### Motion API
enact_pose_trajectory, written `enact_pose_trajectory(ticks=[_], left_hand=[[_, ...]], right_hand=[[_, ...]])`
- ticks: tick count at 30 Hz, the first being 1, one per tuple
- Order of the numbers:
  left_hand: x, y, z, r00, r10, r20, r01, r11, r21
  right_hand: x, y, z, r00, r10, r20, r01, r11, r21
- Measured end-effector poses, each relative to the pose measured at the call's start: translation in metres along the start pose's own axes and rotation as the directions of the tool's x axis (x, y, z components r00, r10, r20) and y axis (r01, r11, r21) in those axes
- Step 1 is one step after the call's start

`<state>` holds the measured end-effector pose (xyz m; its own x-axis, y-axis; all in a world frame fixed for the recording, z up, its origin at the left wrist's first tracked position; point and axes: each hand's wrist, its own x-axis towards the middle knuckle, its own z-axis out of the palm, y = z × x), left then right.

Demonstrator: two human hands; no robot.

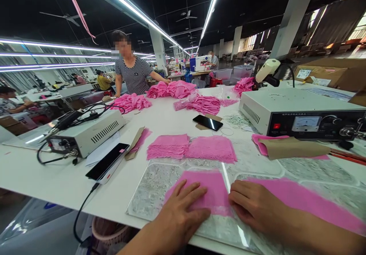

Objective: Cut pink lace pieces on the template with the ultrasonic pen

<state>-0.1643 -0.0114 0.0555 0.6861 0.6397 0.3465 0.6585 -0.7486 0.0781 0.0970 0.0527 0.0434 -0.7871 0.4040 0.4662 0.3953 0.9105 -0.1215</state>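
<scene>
My left hand (181, 211) lies flat with fingers apart on a piece of pink fabric (215, 184). Under the fabric is a grey marbled board with a clear glossy surface (156, 180). At the right edge of that piece, my right hand (253, 205) is closed, its fingers curled under. What they grip, if anything, is hidden. Beneath and beyond my right forearm spreads another pink fabric piece (300, 197). Two neat stacks stand just behind the board: a left stack of pink fabric (167, 147) and a right stack of pink fabric (212, 149).
A black phone (207, 122) lies beyond the stacks, a tablet (108, 162) to the left. Grey electrical boxes flank the table: a left box (94, 131) with cables, a right box (303, 112) with a meter. Across the table a person (133, 71) touches heaped pink cloth (171, 89).
</scene>
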Motion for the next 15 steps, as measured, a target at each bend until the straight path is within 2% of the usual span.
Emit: enact_pose_trajectory(ticks=[8,15], left_hand=[[-0.0003,0.0004,0.0006,1.0,-0.003,0.008,0.003,1.0,-0.007],[0.0002,0.0005,0.0001,1.0,-0.003,0.008,0.003,1.0,-0.019]], right_hand=[[-0.0023,-0.0034,-0.006,0.997,0.023,0.073,-0.026,0.999,0.035],[-0.0025,0.0004,0.0015,0.999,0.004,0.041,-0.004,1.0,-0.01]])
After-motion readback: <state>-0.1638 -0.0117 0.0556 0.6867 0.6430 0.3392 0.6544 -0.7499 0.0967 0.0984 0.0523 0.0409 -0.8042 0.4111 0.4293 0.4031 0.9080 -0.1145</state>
